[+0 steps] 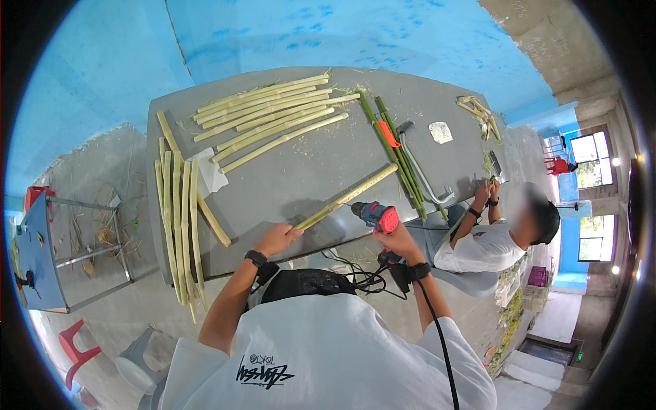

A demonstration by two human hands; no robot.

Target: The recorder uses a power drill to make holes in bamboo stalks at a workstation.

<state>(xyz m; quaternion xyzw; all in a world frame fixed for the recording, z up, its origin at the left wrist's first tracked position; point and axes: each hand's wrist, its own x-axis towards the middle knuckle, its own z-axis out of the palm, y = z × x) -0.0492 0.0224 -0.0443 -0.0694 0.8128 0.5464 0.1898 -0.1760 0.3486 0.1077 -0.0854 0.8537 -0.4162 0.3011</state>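
Note:
A peeled, pale bamboo pole [367,182] lies slantwise across the near part of the table, with a row of small dark marks or holes along its far half. My left hand [277,239] is closed round its near end. In my right hand [402,244] is a blue and red power drill [376,216], gripped by the handle. Its bit points left toward the pole's side, close to the middle; I cannot tell whether the tip touches. Faint pale shavings lie on the tabletop around the pole.
Several peeled poles [273,116] lie on the grey table [287,181]; more overhang its left edge [179,225]. Green stalks [403,164] and a bent metal tube [418,167] lie right. A co-worker [478,246] sits there, hands over the table. Black cables [365,273] hang below the edge.

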